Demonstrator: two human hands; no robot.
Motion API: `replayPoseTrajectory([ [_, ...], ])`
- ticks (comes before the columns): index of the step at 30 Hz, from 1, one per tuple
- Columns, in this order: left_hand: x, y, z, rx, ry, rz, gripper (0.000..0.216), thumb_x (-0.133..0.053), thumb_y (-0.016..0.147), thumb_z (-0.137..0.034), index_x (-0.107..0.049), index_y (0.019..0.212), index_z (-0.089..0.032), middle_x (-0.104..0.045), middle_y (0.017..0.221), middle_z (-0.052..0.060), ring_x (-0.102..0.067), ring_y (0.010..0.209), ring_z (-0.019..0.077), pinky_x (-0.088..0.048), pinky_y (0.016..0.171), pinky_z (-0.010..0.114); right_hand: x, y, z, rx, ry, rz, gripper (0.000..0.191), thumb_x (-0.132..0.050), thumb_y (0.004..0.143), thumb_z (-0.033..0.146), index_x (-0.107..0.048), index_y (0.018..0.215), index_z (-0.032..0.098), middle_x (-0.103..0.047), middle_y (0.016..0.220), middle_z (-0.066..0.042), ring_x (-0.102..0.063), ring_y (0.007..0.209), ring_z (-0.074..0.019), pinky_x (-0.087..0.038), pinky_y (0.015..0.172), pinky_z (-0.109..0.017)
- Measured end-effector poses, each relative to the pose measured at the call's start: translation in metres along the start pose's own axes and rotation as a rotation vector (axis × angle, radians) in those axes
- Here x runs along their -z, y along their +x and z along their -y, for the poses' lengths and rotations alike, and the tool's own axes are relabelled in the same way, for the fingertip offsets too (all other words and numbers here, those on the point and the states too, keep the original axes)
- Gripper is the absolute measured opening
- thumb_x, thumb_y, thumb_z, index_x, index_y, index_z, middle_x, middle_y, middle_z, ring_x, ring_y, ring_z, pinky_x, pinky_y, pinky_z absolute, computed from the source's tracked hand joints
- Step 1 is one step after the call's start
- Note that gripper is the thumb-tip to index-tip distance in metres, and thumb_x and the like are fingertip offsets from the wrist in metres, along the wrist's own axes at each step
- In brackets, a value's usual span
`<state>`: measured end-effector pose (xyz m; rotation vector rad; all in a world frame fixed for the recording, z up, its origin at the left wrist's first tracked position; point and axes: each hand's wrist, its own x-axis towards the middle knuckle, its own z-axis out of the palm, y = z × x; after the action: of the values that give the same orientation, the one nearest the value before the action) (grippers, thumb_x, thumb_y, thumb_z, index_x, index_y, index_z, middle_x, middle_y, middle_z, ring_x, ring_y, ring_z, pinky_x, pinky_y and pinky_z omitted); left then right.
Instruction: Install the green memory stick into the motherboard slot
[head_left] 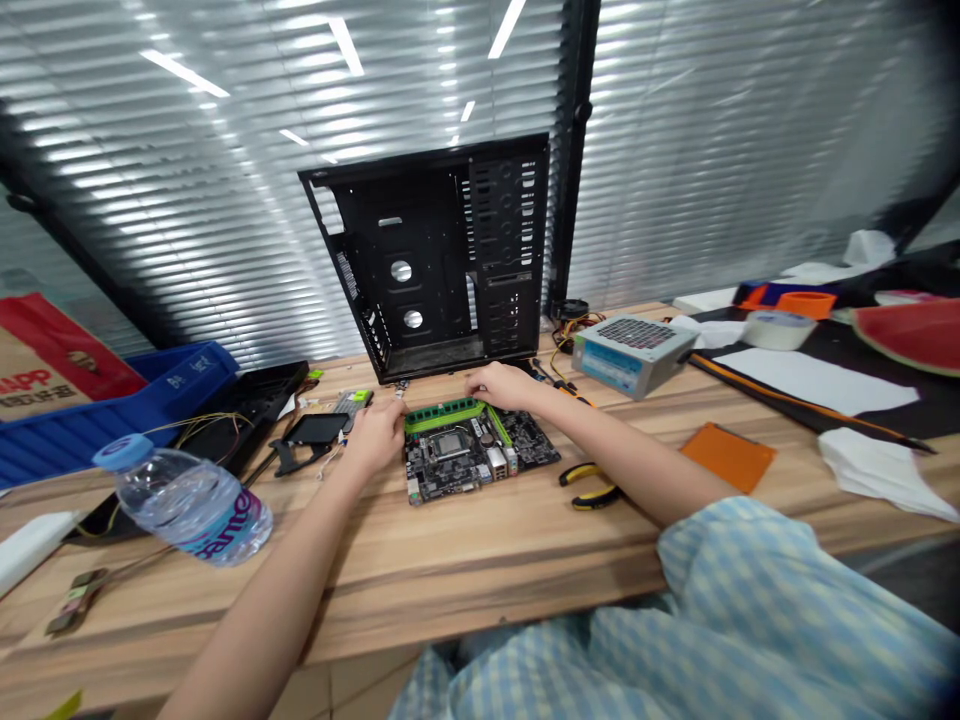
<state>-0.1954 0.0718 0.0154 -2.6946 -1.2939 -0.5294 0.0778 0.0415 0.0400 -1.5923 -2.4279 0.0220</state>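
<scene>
A black motherboard [472, 462] lies flat on the wooden table [480, 560] in front of me. A green memory stick [442, 412] sits along its far edge. My left hand [377, 432] is at the stick's left end, fingers curled down on it. My right hand [501, 385] presses on the stick's right end, fingers bent over it. Behind the board stands an open black computer case [439, 260], its inside facing me.
A water bottle [187, 500] lies at the left near a blue bin [112, 405] and a black side panel [247, 410]. A power supply [634, 352] sits at the right, yellow-handled pliers [589, 485] and an orange pad [727, 455] nearer me. Tape roll [778, 328] and watermelon slice [911, 335] far right.
</scene>
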Motion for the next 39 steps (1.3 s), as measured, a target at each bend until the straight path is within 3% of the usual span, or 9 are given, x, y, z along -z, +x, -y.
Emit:
replayPoseTrajectory([
  [17,0.000,0.005,0.004,0.049,-0.077,0.057,0.023,-0.045,0.085,-0.021,-0.067,0.094,-0.022,-0.073,0.104,0.010,-0.066,0.098,0.0286,-0.049,0.086,0.037,-0.004,0.001,-0.002,0.028,0.032,0.004,0.024,-0.057,0.088,0.010,-0.076,0.095,0.021,-0.075,0.101,-0.004,-0.067,0.094,-0.0174,-0.043,0.075,-0.023],
  [39,-0.001,0.010,0.004,0.053,-0.095,0.073,0.020,-0.046,0.086,-0.024,-0.065,0.084,-0.022,-0.071,0.085,0.009,-0.066,0.083,0.0280,-0.049,0.077,0.036,-0.011,0.004,-0.001,-0.034,-0.027,-0.010,0.024,-0.057,0.085,0.010,-0.076,0.090,0.022,-0.075,0.095,-0.005,-0.068,0.091,-0.0187,-0.040,0.067,-0.022],
])
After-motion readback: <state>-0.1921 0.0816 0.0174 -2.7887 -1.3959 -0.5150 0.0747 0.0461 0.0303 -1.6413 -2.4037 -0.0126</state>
